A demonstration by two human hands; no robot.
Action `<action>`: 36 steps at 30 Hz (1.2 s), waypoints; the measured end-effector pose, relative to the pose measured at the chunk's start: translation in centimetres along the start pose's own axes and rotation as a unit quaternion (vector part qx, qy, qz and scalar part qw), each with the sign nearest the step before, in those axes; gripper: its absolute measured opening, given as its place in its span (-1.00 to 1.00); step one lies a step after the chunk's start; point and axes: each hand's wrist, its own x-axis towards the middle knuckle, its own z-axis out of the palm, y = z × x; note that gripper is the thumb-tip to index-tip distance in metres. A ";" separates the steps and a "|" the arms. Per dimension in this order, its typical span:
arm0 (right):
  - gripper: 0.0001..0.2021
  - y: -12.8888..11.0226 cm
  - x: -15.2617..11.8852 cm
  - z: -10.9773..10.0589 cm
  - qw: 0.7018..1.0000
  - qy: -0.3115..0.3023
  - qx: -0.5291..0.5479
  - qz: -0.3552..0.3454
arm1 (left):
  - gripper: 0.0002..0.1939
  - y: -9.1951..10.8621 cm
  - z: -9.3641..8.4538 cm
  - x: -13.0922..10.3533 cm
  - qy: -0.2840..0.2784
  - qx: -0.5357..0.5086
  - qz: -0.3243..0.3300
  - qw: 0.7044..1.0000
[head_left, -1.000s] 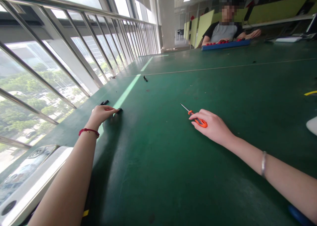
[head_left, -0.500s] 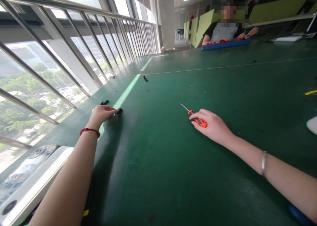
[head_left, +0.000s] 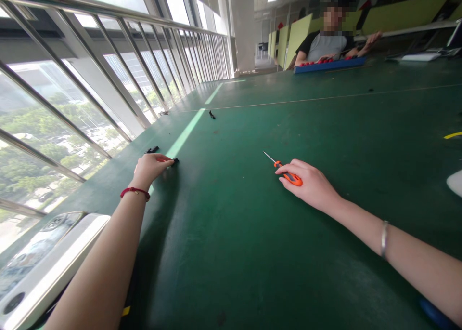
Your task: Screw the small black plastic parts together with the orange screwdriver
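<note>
My left hand [head_left: 150, 170] is closed in a pinch on a small black part [head_left: 175, 162] at the left of the green table [head_left: 231, 243]. Most of that part is hidden by the fingertips, so its kind does not show. Just behind the hand lies another black piece [head_left: 152, 150]. Over on the right, my right hand [head_left: 306, 183] is closed round the orange and grey handle of a screwdriver [head_left: 277, 164]. The screwdriver's thin metal shaft points away and to the left, low over the table. Farther off lies a small black piece [head_left: 212, 114].
A metal railing [head_left: 119, 26] runs along the left edge. Near left is a white box-like device [head_left: 72, 262] with a phone-like object [head_left: 39, 238] beside it. Across the table a person [head_left: 327, 43] sits behind a blue tray [head_left: 330, 66] holding red pieces. A white object [head_left: 455, 183] stands at the right edge.
My left wrist and forearm have shifted slightly to the right, with the fingers still on the black part. My right hand stays put. The person opposite has raised one hand a little.
</note>
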 end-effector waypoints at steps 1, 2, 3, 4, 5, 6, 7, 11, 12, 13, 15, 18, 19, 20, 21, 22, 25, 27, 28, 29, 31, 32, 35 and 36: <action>-0.83 0.0 0.0 0.0 1.000 -0.001 0.006 0.005 | -0.64 0.3 0.1 -0.2 0.007 0.003 0.002 1.000; -0.82 -0.1 0.0 0.0 1.000 -0.003 0.014 0.011 | -0.65 0.6 0.3 -0.4 0.016 0.003 0.008 1.000; -0.81 -0.2 -0.1 0.0 1.000 -0.003 0.023 0.016 | -0.66 1.2 0.5 -0.7 0.024 0.000 0.018 1.000; -0.81 -0.3 0.0 0.0 0.999 0.001 0.034 0.021 | -0.67 1.9 0.7 -1.0 0.033 -0.004 0.030 0.999; -0.81 -0.5 0.0 -0.1 0.999 0.010 0.047 0.024 | -0.68 2.7 1.0 -1.3 0.043 -0.014 0.047 0.998; -0.82 -0.7 0.0 -0.3 0.998 0.024 0.060 0.026 | -0.70 3.7 1.4 -1.7 0.047 -0.030 0.066 0.996; -0.84 -1.0 0.0 -0.5 0.996 0.041 0.073 0.026 | -0.71 4.8 1.8 -2.1 0.046 -0.053 0.097 0.993; -0.94 -2.0 -0.5 -1.9 0.991 0.081 0.103 0.014 | -0.81 9.5 4.2 -4.2 -0.042 -0.173 0.249 0.952; -0.96 -2.2 -0.8 -2.2 0.991 0.077 0.107 0.005 | -0.84 10.7 4.9 -4.7 -0.058 -0.195 0.279 0.939; -0.96 -2.3 -1.0 -2.4 0.991 0.074 0.108 -0.008 | -0.86 11.8 5.6 -5.2 -0.073 -0.214 0.304 0.925; -0.95 -2.4 -1.6 -2.6 0.991 0.082 0.101 -0.030 | -0.86 13.8 7.0 -6.2 -0.089 -0.241 0.344 0.903; -0.96 -2.2 -2.3 -2.4 0.987 0.124 0.091 -0.040 | -0.84 16.1 8.7 -7.4 -0.077 -0.253 0.397 0.879; -0.94 -2.1 -2.4 -2.3 0.986 0.135 0.095 -0.035 | -0.84 16.6 9.1 -7.7 -0.071 -0.253 0.406 0.875; -0.92 -1.9 -2.5 -2.2 0.984 0.145 0.100 -0.028 | -0.83 17.1 9.5 -7.9 -0.063 -0.251 0.413 0.873; -0.89 -1.7 -2.5 -2.1 0.983 0.150 0.106 -0.023 | -0.82 17.4 9.8 -8.1 -0.058 -0.245 0.421 0.872; -0.88 -1.6 -2.5 -2.0 0.982 0.153 0.111 -0.023 | -0.81 17.7 10.0 -8.3 -0.053 -0.237 0.428 0.871; -0.89 -1.2 -2.4 -2.0 0.980 0.157 0.115 -0.038 | -0.78 18.0 10.2 -8.4 -0.044 -0.209 0.442 0.871; -0.89 -1.1 -2.4 -2.1 0.980 0.157 0.116 -0.046 | -0.76 17.9 10.2 -8.3 -0.046 -0.200 0.448 0.870; -0.89 -1.1 -2.3 -2.1 0.979 0.158 0.116 -0.048 | -0.76 17.8 10.2 -8.3 -0.047 -0.198 0.450 0.869; -0.88 -1.1 -2.4 -2.1 0.979 0.157 0.118 -0.050 | -0.76 17.8 10.2 -8.2 -0.048 -0.197 0.452 0.869; -0.88 -1.1 -2.4 -2.2 0.979 0.157 0.122 -0.052 | -0.76 17.7 10.2 -8.2 -0.047 -0.198 0.448 0.870; -0.88 -1.1 -2.5 -2.3 0.978 0.158 0.122 -0.052 | -0.77 17.7 10.2 -8.2 -0.047 -0.200 0.445 0.872; -0.88 -1.1 -2.6 -2.4 0.979 0.160 0.120 -0.050 | -0.78 17.8 10.3 -8.3 -0.050 -0.207 0.439 0.873; -0.88 -1.1 -2.6 -2.4 0.978 0.161 0.119 -0.050 | -0.78 17.8 10.3 -8.3 -0.051 -0.210 0.439 0.872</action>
